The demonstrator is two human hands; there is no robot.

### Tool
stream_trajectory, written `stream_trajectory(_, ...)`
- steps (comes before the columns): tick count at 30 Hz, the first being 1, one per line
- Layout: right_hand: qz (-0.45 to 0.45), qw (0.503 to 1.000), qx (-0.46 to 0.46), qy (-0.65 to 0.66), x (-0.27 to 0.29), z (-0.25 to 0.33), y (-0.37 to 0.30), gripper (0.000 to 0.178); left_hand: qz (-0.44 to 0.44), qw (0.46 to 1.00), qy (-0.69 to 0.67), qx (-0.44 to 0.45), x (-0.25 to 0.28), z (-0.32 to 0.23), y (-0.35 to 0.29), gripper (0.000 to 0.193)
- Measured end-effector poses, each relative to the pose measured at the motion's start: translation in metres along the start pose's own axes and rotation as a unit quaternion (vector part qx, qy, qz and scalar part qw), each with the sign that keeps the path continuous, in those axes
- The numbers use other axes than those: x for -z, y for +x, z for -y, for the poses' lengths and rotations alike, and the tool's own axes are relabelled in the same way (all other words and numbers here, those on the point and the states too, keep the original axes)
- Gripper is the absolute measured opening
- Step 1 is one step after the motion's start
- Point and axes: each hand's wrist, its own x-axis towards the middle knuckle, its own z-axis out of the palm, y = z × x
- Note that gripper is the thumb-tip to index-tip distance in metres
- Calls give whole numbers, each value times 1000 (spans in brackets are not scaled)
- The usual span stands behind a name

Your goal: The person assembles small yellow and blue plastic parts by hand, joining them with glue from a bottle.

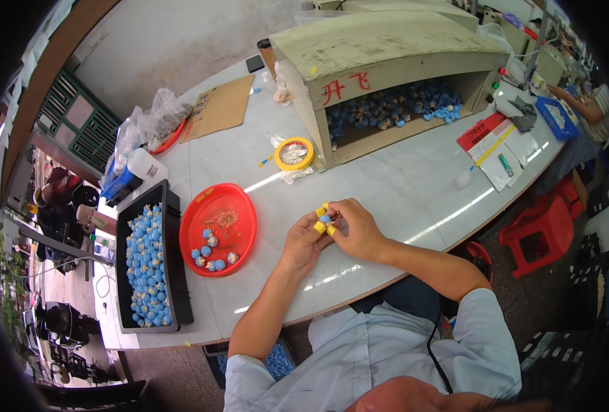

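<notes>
Between my two hands, over the middle of the table, is a small blue ball-shaped piece (pixel 325 220). My left hand (pixel 303 240) and my right hand (pixel 356 230) both close their fingertips around it, with yellow coverings on several fingertips. To the left of my hands lies a round red tray (pixel 244 206) with several blue-and-white ball pieces (pixel 212 242) in its lower half. Beyond it stands a black bin (pixel 181 275) filled with similar blue pieces (pixel 148 268).
A pale metal box (pixel 387 51) with an open front holds many blue pieces (pixel 400 104). A yellow tape roll (pixel 294 154), cardboard sheet (pixel 218 108) and red-and-yellow packet (pixel 486 139) lie on the table. A red stool (pixel 541 233) and another person (pixel 596 103) are at right.
</notes>
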Motion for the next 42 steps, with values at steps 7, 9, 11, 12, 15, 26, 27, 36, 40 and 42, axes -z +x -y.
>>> stream_trajectory(7, -168, 972, 62, -151, 67, 4, -35, 54, -88, 995, 36, -6, 9, -4, -5, 27)
stream_trajectory(9, -292, 931, 13, -219, 104, -23, -60, 54, -94, 994, 49, -3, 6, -7, -5, 24)
stream_trajectory(11, -390, 868, -98, -292, 141, -50, -78, 56, -83, 993, 83, 19, 2, -10, -4, 22)
stream_trajectory(12, -403, 840, -145, -333, 159, -60, -81, 58, -78, 993, 83, 22, 2, -10, -5, 22)
stream_trajectory(15, -342, 830, -245, -367, 194, -85, -76, 54, -49, 988, 130, 62, 2, -8, -7, 23)
stream_trajectory(26, -179, 964, -178, 80, 130, -58, -43, 29, 5, 976, 191, 103, -6, -4, -6, 40)
stream_trajectory(27, -131, 971, -181, 89, 116, -40, -41, 28, 22, 972, 204, 115, -6, -4, -6, 40)
stream_trajectory(36, -78, 991, -11, 112, 43, -1, -56, 29, 34, 964, 231, 125, -9, -9, -9, 36)
stream_trajectory(40, -33, 996, 28, 75, 48, -1, -64, 30, 59, 963, 235, 117, -4, -8, -9, 36)
stream_trajectory(42, -49, 996, 61, 45, 47, -2, -63, 29, 58, 957, 245, 143, -7, -10, -9, 37)
